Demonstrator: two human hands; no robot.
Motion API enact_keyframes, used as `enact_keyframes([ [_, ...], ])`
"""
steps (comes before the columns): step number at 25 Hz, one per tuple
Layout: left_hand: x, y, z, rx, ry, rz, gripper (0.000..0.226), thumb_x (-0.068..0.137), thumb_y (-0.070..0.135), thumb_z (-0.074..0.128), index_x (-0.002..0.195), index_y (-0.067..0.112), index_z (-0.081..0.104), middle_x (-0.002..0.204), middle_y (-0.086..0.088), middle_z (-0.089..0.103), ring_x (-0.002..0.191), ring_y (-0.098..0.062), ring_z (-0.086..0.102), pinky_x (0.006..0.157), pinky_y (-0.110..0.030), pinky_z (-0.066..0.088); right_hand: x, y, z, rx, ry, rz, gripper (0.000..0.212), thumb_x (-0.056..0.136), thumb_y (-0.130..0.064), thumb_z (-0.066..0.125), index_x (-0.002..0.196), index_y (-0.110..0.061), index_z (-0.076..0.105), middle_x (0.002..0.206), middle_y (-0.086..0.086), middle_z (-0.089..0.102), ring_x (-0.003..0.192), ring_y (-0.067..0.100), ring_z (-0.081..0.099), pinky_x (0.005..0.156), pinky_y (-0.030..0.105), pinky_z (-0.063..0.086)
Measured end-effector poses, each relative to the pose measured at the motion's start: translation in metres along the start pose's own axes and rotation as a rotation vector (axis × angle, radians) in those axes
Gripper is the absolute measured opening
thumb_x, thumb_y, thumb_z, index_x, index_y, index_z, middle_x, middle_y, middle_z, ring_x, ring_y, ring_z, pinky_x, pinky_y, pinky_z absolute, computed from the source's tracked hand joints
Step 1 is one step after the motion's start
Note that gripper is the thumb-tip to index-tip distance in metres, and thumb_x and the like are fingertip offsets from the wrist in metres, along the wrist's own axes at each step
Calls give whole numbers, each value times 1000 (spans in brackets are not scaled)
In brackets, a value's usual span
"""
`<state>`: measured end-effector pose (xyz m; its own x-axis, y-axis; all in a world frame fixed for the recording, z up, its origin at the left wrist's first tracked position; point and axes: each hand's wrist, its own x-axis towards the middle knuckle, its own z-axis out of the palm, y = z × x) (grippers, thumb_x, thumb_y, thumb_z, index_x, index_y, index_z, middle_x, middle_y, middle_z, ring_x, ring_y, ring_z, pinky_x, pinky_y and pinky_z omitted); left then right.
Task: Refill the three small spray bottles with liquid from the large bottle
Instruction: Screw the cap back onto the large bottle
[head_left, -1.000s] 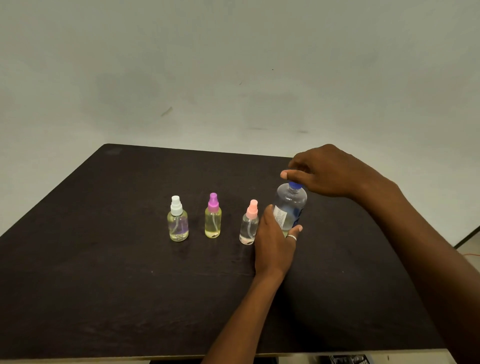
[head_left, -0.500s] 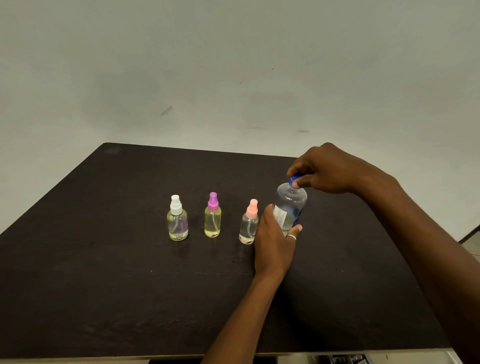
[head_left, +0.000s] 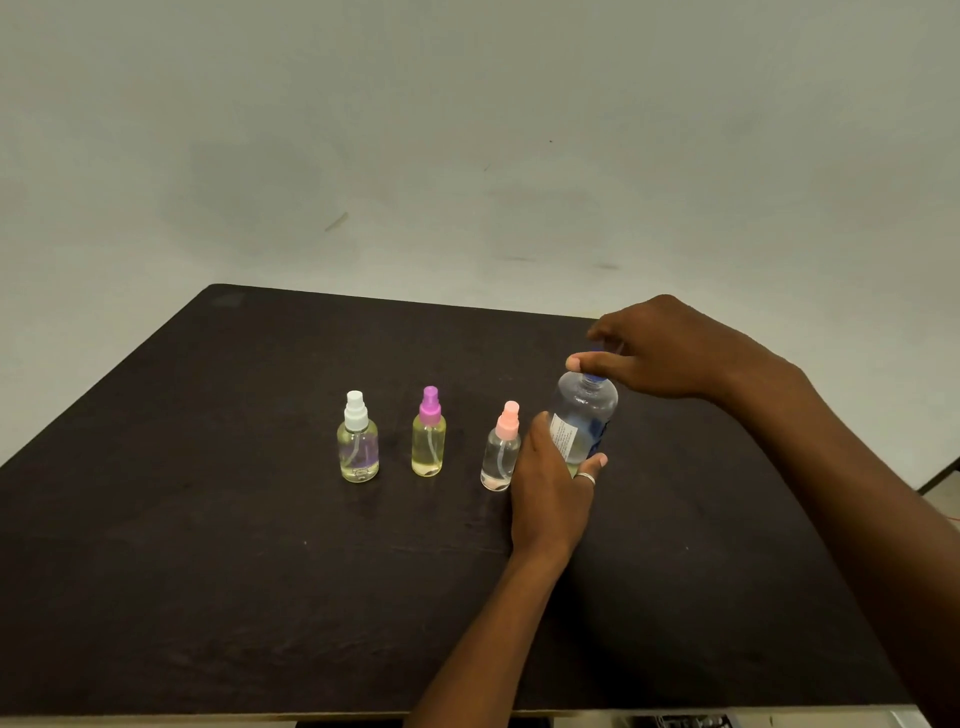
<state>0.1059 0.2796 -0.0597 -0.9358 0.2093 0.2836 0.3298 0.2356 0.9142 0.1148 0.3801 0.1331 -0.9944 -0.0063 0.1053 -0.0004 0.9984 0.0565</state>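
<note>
Three small spray bottles stand in a row on the dark table (head_left: 208, 519): a white-capped one (head_left: 357, 441) and a purple-capped one (head_left: 429, 436), both with yellowish liquid, and a pink-capped one (head_left: 501, 452) with clear liquid. Just right of them stands the large clear bottle (head_left: 584, 415) with a white label and a blue cap. My left hand (head_left: 550, 488) grips its lower body from the front, a ring on one finger. My right hand (head_left: 670, 348) comes from above and pinches the blue cap, which its fingers mostly hide.
A plain pale wall rises behind the table's far edge. The table's near edge runs along the bottom of the view, with some dark equipment just below it at the right.
My right hand's fingers have shifted around the blue cap, turning on it. The large bottle, my left hand and the three spray bottles have stayed in place.
</note>
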Motion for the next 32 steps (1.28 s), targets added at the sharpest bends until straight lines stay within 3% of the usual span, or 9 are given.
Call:
enact_keyframes([
  [2,0,1,0,-1,-5,-4,71,80,38,77,137,22,38,131,5,55,122,-9,51,91,-9,39,-2,0,-7,54,-61,-65,40,87,-47,64,116,-20,70,111,-2,71,90,11,63,82,26,50],
  [3,0,1,0,-5,-8,-7,71,80,38,77,137,22,38,131,4,55,122,-9,51,89,-7,37,-3,0,-10,80,-95,-92,35,87,-34,69,119,-21,69,116,-4,69,93,9,62,85,25,49],
  [7,0,1,0,5,-13,-11,73,80,39,76,139,22,37,134,4,54,124,-10,50,94,-12,39,0,5,-9,109,-101,-101,34,83,-12,74,115,-24,71,114,-7,70,93,6,62,84,21,46],
  [18,1,-3,2,14,-2,5,71,79,39,77,136,22,40,129,5,56,121,-9,53,98,-25,49,16,3,-18,152,-174,-40,30,76,-19,81,105,-25,76,97,-7,75,88,5,66,87,28,53],
  [26,1,-3,1,10,-9,0,72,79,39,77,138,21,39,131,4,55,123,-10,51,99,-22,46,16,-3,-16,83,-141,-22,27,76,-29,81,101,-19,77,94,-4,76,90,12,66,86,34,54],
  [32,1,-1,0,8,1,8,70,79,39,77,135,20,40,129,3,56,120,-11,53,97,-24,48,17,-3,-5,-28,-60,2,25,79,-44,74,80,-19,79,75,0,73,66,10,59,65,33,53],
])
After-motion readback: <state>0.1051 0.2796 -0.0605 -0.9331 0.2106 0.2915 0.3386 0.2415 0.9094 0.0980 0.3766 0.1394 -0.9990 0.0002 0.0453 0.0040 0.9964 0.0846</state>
